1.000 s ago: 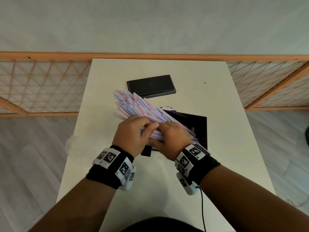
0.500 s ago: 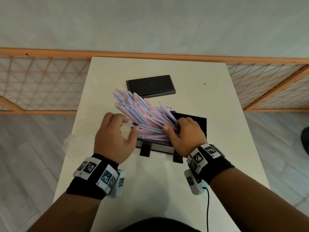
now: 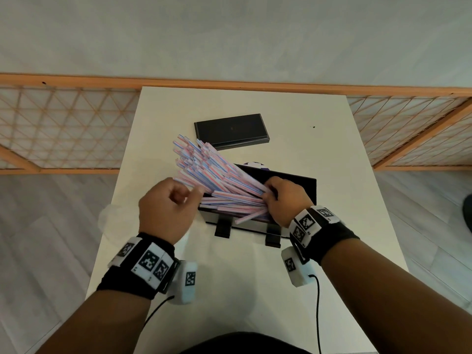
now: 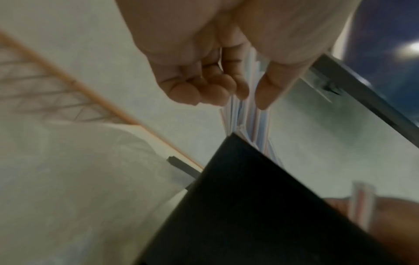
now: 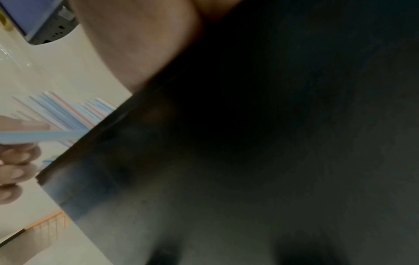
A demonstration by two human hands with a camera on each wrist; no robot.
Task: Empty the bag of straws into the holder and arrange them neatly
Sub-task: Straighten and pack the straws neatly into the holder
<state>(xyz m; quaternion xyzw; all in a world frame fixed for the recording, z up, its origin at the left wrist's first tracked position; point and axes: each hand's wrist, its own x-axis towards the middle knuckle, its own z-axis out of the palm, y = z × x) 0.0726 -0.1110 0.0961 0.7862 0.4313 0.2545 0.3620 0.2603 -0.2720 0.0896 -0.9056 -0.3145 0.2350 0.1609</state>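
A fan of pink, blue and white striped straws point(image 3: 217, 175) lies with its lower ends in the black holder point(image 3: 313, 192) and its tips pointing up-left. My right hand point(image 3: 272, 194) curls over the straws' right ends inside the holder. At the holder's left end, my left hand point(image 3: 189, 195) has curled fingers and its thumb on the straws. In the left wrist view a few straws point(image 4: 251, 111) pass between my left hand's point(image 4: 249, 96) thumb and fingers above the holder point(image 4: 249, 215). The right wrist view is mostly filled by the dark holder point(image 5: 249, 161).
A flat black lid point(image 3: 231, 131) lies on the white table point(image 3: 255, 290) behind the straws. The clear, limp bag point(image 3: 109, 221) hangs at the table's left edge. A wooden lattice fence point(image 3: 63, 129) runs behind the table.
My hands have parted: the left went left, the right slid right onto the straw ends. The bundle has dropped into the holder and fanned out.
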